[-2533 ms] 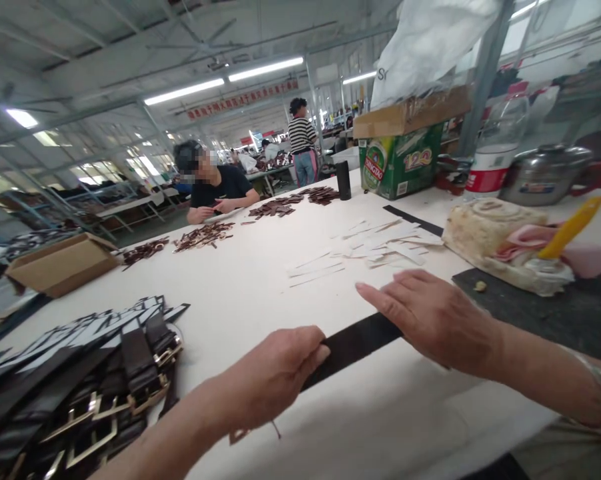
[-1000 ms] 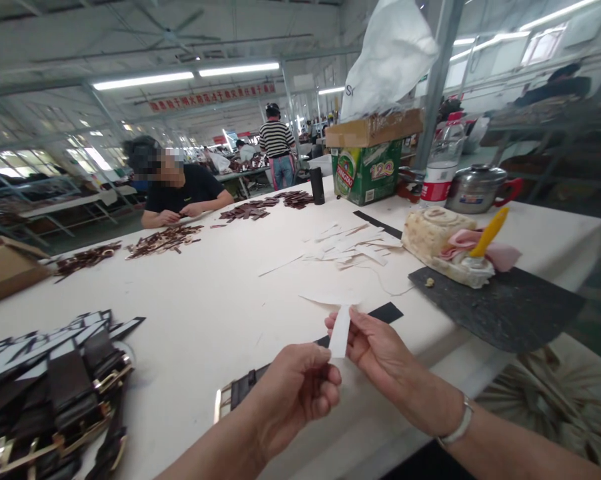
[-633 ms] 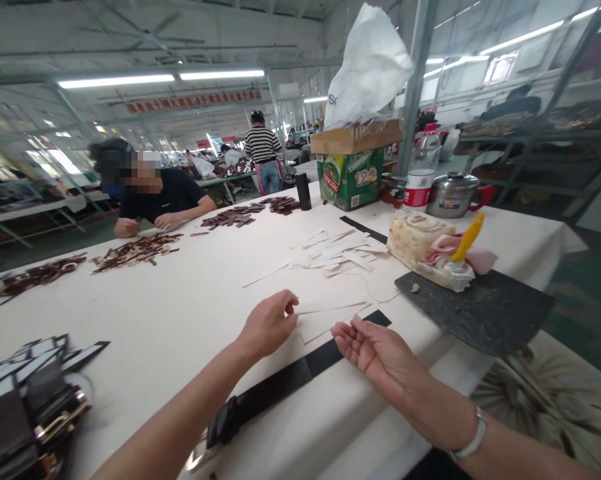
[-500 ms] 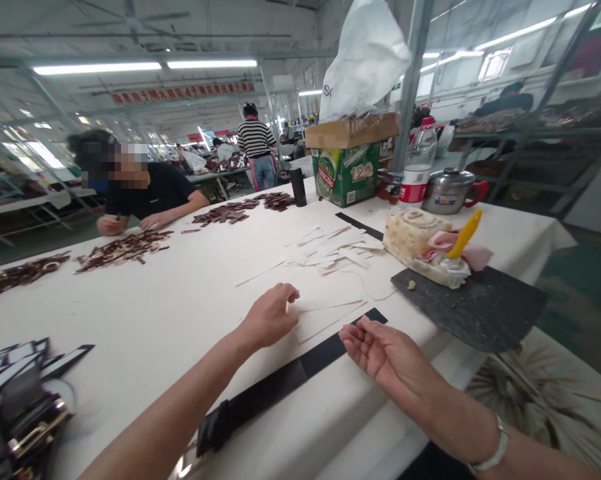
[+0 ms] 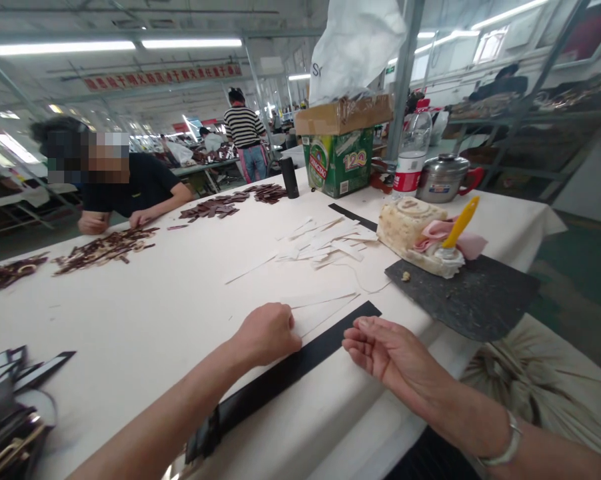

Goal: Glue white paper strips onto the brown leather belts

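A black belt (image 5: 280, 383) lies slantwise on the cloth-covered table (image 5: 155, 320), its buckle end near me and its flat end pointing up and right. My left hand (image 5: 270, 333) is curled closed at the belt's far edge, knuckles up; its fingertips are hidden, as is anything in them. On the near side of the strap, my right hand (image 5: 388, 357) is turned palm partly up, with fingers bent and thumb against them. I cannot make out anything in that pinch. Thin pale strips (image 5: 325, 310) lie just beyond the belt.
White scraps (image 5: 325, 243) are scattered farther back. To the right, a yellow-handled brush (image 5: 461, 223) rests at a crusted block (image 5: 405, 230) on a dark board (image 5: 465, 297). Bottle (image 5: 411, 157), metal pot (image 5: 443, 177) and green box (image 5: 338, 163) stand behind. Strap pieces (image 5: 10, 393) lie left; a person (image 5: 130, 187) sits opposite.
My left hand has come down toward the belt and its fingers have closed. My right hand keeps its pinch and has shifted only slightly. The view has turned a little.
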The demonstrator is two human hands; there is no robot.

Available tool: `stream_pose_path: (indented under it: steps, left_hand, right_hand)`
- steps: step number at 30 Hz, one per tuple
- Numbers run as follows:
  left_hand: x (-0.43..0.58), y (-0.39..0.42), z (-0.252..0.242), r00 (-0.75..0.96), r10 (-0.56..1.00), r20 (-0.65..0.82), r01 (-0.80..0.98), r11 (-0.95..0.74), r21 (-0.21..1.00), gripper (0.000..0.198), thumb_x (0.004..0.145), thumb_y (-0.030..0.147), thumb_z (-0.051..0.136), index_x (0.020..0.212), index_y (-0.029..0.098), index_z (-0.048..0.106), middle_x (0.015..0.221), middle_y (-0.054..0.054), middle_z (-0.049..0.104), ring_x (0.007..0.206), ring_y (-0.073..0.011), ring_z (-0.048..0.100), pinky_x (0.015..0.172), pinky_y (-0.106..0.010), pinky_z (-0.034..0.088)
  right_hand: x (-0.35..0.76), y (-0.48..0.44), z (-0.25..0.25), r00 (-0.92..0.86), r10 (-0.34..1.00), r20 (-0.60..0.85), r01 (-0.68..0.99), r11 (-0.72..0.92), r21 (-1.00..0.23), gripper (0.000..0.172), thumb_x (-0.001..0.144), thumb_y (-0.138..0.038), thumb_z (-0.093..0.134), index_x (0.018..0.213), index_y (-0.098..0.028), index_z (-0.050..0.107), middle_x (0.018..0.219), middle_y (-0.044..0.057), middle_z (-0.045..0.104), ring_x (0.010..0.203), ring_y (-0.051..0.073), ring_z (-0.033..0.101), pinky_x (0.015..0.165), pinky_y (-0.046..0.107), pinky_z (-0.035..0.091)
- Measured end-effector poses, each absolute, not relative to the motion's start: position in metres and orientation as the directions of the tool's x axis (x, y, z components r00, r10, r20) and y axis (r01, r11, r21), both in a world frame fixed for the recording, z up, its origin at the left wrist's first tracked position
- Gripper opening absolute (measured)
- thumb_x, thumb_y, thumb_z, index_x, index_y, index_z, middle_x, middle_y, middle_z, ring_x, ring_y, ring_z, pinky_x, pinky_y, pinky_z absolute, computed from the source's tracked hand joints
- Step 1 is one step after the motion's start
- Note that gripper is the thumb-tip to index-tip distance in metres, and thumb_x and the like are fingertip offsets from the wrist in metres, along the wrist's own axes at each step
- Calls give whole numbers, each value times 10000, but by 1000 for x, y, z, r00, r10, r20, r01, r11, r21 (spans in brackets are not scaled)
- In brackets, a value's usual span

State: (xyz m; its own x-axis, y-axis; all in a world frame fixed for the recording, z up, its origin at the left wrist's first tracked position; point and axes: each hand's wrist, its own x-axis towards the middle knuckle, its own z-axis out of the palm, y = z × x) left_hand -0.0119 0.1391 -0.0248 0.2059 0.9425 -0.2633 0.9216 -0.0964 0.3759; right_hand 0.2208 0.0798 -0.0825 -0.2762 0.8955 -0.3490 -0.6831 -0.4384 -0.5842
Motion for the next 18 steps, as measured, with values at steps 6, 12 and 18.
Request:
stream_pose_path:
  steps: [6, 12, 18]
  left_hand:
    - [-19, 150, -11, 221, 848, -481, 790, 134, 598, 224, 661, 391, 635, 696, 171, 654, 641, -38, 640, 606, -169, 592, 545, -253, 426]
    - [-13, 141, -10, 242, 790, -564, 563, 359, 745, 236, 592, 330, 727, 715, 141, 656, 640, -27, 637, 588, -134, 585, 545, -224, 435]
    - [-4, 135, -15, 331, 763, -555, 577, 301, 759, 265, 652, 394, 739, 724, 149, 669, 615, -12, 602, 593, -147, 565, 552, -244, 423]
  right_hand:
    - [212, 78, -73, -327, 885, -331, -640, -465, -611, 334, 797, -338, 834, 940, -85, 669, 1050, 202, 712, 981, 259, 706, 861, 341, 579]
    - [198, 94, -71, -238, 927, -290, -731, -367, -575, 348, 759, -367, 865, 874, -123, 645, 973, 127, 715, 990, 242, 684, 925, 377, 538]
    - [189, 99, -74, -186, 953, -240, -780, -292, -554, 353, 702, -332, 904, 848, -154, 636, 926, 59, 704, 932, 193, 666, 942, 377, 521]
